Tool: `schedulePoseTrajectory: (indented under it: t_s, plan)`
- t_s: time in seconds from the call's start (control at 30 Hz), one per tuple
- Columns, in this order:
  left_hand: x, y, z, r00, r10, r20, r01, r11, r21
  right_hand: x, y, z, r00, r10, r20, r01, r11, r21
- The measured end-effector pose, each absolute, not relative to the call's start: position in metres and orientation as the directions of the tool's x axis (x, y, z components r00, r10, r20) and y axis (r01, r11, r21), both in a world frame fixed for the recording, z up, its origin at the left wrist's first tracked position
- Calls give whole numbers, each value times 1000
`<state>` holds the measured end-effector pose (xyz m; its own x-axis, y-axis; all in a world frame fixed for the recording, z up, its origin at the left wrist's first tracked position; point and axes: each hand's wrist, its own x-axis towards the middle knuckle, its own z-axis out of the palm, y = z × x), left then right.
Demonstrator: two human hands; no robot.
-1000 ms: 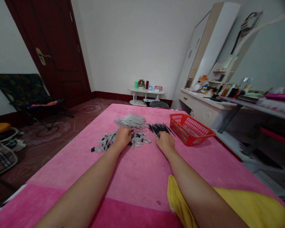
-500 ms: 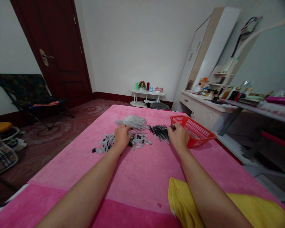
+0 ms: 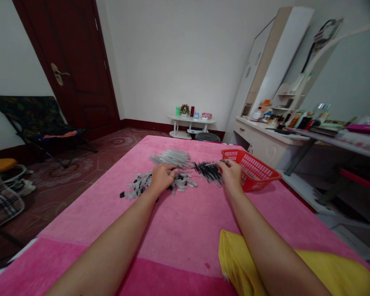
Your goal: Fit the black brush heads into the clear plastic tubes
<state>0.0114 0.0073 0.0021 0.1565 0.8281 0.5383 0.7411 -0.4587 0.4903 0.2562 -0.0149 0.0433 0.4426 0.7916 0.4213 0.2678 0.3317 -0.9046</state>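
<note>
My left hand (image 3: 164, 179) is over a pile of small clear and black pen caps (image 3: 142, 183), its thumb and fingers drawn together; whatever they hold is too small to make out. Beyond it lies a stack of clear, pale pen barrels (image 3: 175, 157). Between my hands, thin black pen refills (image 3: 210, 172) lie in a loose heap. At the heap's right end, beside the red basket (image 3: 262, 184), my right hand (image 3: 232, 174) has its fingers pinched. What is between them cannot be made out.
A pink cloth (image 3: 179, 230) covers the table. A folded yellow cloth (image 3: 239, 259) lies under my right forearm. Farther off stand a low white table (image 3: 188, 119), a dressing table (image 3: 265, 139) at right and a folding chair (image 3: 38, 123) at left.
My left hand has shifted slightly right over the pen caps, its fingers now pointing more to the right. My right hand has turned a little at the refills' right end.
</note>
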Motion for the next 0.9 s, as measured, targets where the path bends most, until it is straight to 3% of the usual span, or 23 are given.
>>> schedulePoseTrajectory:
  t_s: [0.1, 0.2, 0.67, 0.9]
  plan:
    - [15, 4, 6, 237, 846, 478, 850, -419, 320, 256, -14, 40, 462, 787, 408, 284, 305, -909]
    - [20, 4, 6, 284, 870, 403, 886, -399, 237, 254, -13, 36, 463, 790, 403, 266, 310, -913]
    - [24, 8, -4, 301, 851, 430, 865, -433, 253, 252, -12, 34, 434, 802, 411, 261, 324, -909]
    - [22, 6, 0, 342, 859, 381, 892, -424, 156, 253, -13, 37, 434, 797, 421, 271, 330, -904]
